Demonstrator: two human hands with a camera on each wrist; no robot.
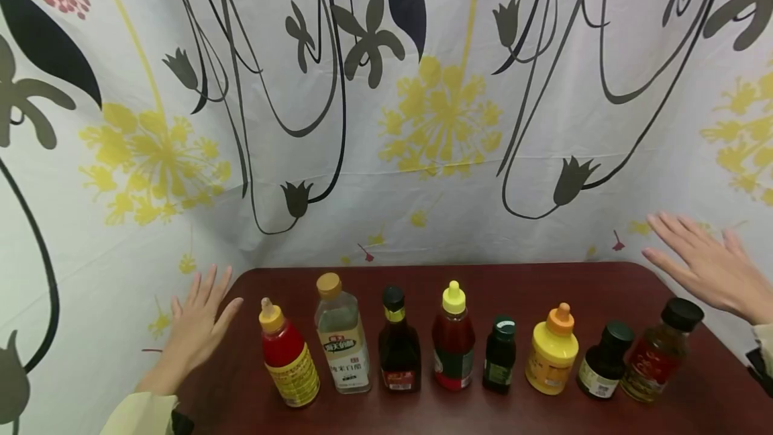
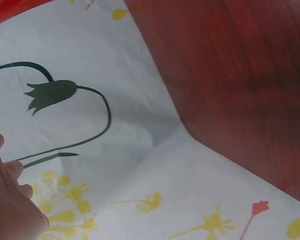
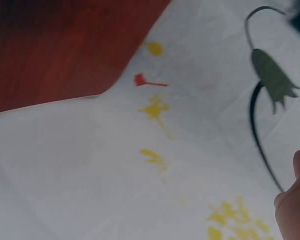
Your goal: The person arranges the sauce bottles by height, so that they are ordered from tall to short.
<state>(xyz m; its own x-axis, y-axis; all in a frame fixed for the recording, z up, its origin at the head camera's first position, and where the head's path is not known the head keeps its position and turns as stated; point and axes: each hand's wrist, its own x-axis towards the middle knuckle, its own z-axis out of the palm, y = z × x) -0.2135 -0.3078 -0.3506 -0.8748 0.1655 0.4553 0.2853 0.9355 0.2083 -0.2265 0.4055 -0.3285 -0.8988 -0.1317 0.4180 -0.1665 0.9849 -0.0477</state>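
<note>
My left hand point(image 1: 196, 324) is raised with spread, straight fingers at the table's left side, nearest a red squeeze bottle with a yellow label point(image 1: 290, 354). On the right, my right hand point(image 1: 703, 264) hovers with extended fingers above a black-capped jar point(image 1: 658, 351). Neither hand touches anything. Between them runs a row of upright bottles: a clear white-vinegar bottle point(image 1: 343, 337), a dark sauce bottle point(image 1: 399, 344), a red bottle with a yellow nozzle point(image 1: 453, 341), a small green-capped bottle point(image 1: 500, 358), a yellow mustard-type bottle point(image 1: 552, 354) and a dark squat bottle point(image 1: 605, 364).
The bottles stand on a dark reddish-brown table point(image 1: 362, 415) with rounded far corners. Behind it hangs a white floral cloth point(image 1: 374, 146). In the left wrist view, part of a red object point(image 2: 15, 9) shows at the top left corner.
</note>
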